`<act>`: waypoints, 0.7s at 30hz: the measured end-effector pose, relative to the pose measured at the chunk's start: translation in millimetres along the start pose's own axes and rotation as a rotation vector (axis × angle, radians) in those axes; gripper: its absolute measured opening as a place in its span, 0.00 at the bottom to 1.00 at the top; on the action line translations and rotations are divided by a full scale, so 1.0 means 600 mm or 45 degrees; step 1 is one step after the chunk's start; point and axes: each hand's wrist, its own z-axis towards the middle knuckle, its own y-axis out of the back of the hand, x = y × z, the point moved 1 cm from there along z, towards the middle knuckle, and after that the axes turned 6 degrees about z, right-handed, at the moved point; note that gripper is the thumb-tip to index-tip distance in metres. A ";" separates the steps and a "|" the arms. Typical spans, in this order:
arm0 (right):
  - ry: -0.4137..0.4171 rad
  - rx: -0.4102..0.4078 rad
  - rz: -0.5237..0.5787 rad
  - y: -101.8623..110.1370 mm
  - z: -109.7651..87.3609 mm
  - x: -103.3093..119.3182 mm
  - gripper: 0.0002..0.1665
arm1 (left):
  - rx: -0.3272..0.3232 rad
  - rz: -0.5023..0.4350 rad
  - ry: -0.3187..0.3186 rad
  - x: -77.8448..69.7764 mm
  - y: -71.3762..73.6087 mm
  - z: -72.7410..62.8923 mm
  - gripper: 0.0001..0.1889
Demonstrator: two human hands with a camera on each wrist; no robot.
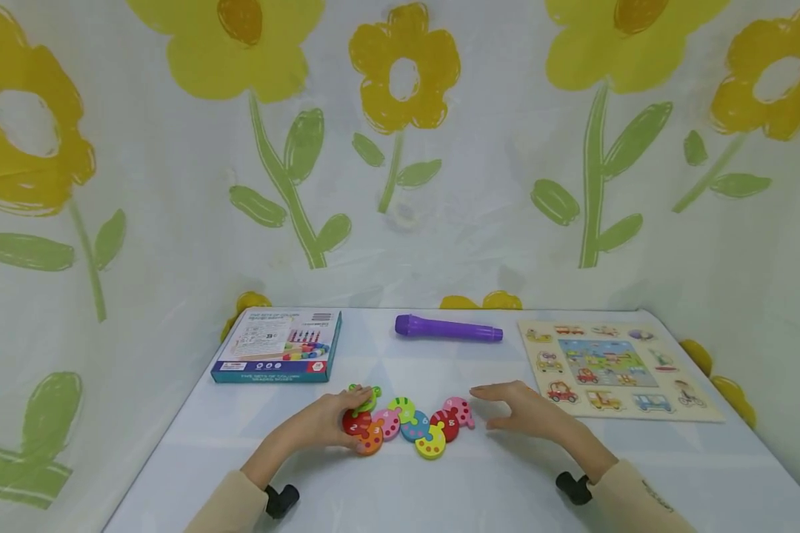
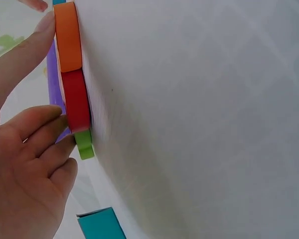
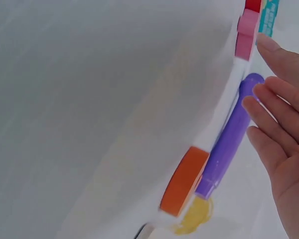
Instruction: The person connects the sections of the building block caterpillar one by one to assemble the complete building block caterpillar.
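Observation:
A caterpillar number puzzle (image 1: pixel 415 426) of linked, brightly coloured pieces lies across the table between the hands. My left hand (image 1: pixel 330 418) rests at its left end, fingers by the green head piece (image 1: pixel 371 400) and thumb at the orange piece (image 1: pixel 369 440). From the left wrist, the left hand's (image 2: pixel 35 144) thumb reaches the orange edge, while its fingers lie along the red piece (image 2: pixel 75 99). Just right of the pink end piece (image 1: pixel 458 411), my right hand (image 1: pixel 530 411) hovers with thumb and fingers apart, holding nothing. A loose orange piece (image 3: pixel 184 181) shows in the right wrist view.
A flat boxed set (image 1: pixel 276 346) lies at the back left. Behind the puzzle is a purple toy microphone (image 1: pixel 449 329). A wooden vehicle picture board (image 1: pixel 533 348) lies to the right, near my right forearm. Flower-printed cloth (image 1: pixel 480 222) hangs behind the table.

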 end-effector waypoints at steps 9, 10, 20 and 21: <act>-0.084 -0.039 0.016 0.021 -0.036 -0.021 0.30 | 0.024 -0.008 0.011 0.000 -0.004 0.004 0.48; -0.077 -0.048 0.007 0.023 -0.039 -0.024 0.30 | 0.024 -0.008 0.014 -0.001 -0.004 0.004 0.47; -0.071 -0.158 -0.120 0.039 -0.050 -0.047 0.31 | 0.002 0.009 0.004 -0.001 0.000 0.002 0.47; -0.079 -0.172 -0.139 0.040 -0.050 -0.049 0.31 | -0.001 0.011 0.003 0.000 0.001 0.003 0.46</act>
